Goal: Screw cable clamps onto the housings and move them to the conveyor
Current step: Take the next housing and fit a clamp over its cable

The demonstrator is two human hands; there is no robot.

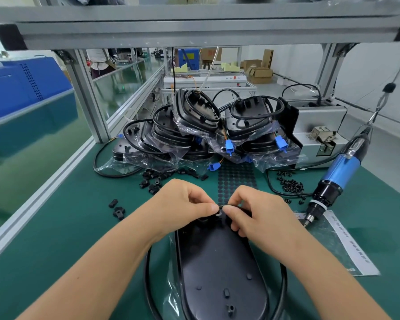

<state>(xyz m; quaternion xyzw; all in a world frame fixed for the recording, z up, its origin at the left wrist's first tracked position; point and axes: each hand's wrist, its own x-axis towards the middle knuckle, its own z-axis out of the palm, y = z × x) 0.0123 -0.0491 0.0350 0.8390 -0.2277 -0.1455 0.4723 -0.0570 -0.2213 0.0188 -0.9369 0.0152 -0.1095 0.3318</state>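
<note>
Left hand [183,202]: fingers curled, pinching the black cable [225,206] at the housing's far end.
Right hand [256,211]: fingers curled, pinching the same cable just beside the left fingertips.
Housing [219,262]: black, flat on the green mat [67,227], at 6 o'clock.
Loose clamps [153,179]: scattered at 11 o'clock of the hands.
Stacked housings [194,128]: bagged, piled at 12 o'clock.
Screwdriver [335,179]: blue, hanging at 2 o'clock, screws [291,184] beside.
</note>
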